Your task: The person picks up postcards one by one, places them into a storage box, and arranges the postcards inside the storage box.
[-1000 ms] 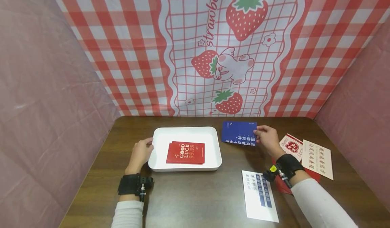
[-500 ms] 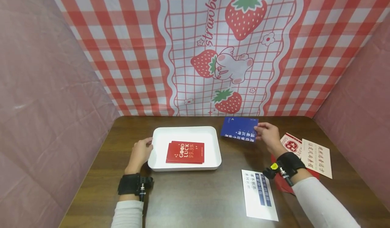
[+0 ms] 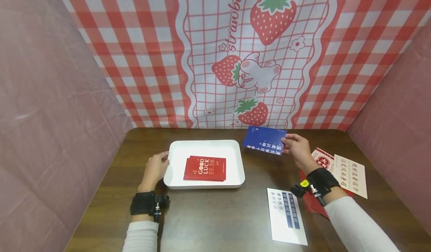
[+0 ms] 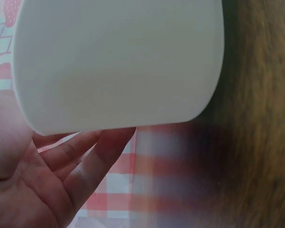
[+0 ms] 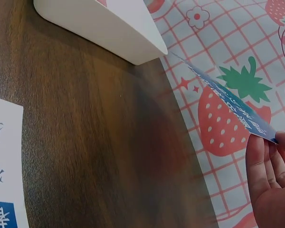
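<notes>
A white card [image 3: 287, 217] lies nearest; the right sleeve [image 3: 358, 222] partly hides red paper [image 3: 311, 203]. The left hand's [image 3: 155, 170] extended fingers touch the white tray [image 3: 208, 148] bearing a "GOOD LUCK" card [image 3: 206, 169]. Beyond its right end, the right hand [image 3: 297, 150] pinches a raised blue card [image 3: 264, 140].

Raised at a tilt above the brown wood-grain worktop [image 3: 208, 218]: a thin blue rectangular card [image 3: 264, 139] with white lettering, near a shallow white rectangular tray [image 3: 234, 158] with rounded corners, set flat.
</notes>
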### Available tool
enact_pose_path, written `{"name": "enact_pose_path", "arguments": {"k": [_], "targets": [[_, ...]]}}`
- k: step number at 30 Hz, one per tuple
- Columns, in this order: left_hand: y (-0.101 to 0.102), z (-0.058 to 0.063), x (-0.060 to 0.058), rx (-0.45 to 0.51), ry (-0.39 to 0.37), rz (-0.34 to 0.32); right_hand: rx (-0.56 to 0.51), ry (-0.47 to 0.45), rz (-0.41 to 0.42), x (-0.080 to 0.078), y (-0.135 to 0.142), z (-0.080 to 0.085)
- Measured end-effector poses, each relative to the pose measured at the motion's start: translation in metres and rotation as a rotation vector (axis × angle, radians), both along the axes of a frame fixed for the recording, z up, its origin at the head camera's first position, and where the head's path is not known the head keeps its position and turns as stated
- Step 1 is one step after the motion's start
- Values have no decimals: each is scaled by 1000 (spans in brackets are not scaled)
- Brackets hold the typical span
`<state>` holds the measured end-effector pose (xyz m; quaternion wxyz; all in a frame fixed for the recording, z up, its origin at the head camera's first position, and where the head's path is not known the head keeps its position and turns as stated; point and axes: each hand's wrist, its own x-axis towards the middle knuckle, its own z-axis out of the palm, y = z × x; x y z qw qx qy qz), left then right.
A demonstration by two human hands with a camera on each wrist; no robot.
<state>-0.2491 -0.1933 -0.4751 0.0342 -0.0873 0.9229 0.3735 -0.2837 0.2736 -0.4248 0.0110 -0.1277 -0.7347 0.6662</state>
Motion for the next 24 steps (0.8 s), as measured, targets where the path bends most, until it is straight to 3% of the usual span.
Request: {"name": "enact_pose_path", "arguments": {"k": [7, 24], "targets": [[0, 1, 1, 9, -16, 8, 22, -3, 41, 1, -6, 3], [1, 1, 1, 8, -27, 14, -41, 47, 181, -3, -23, 10]]}}
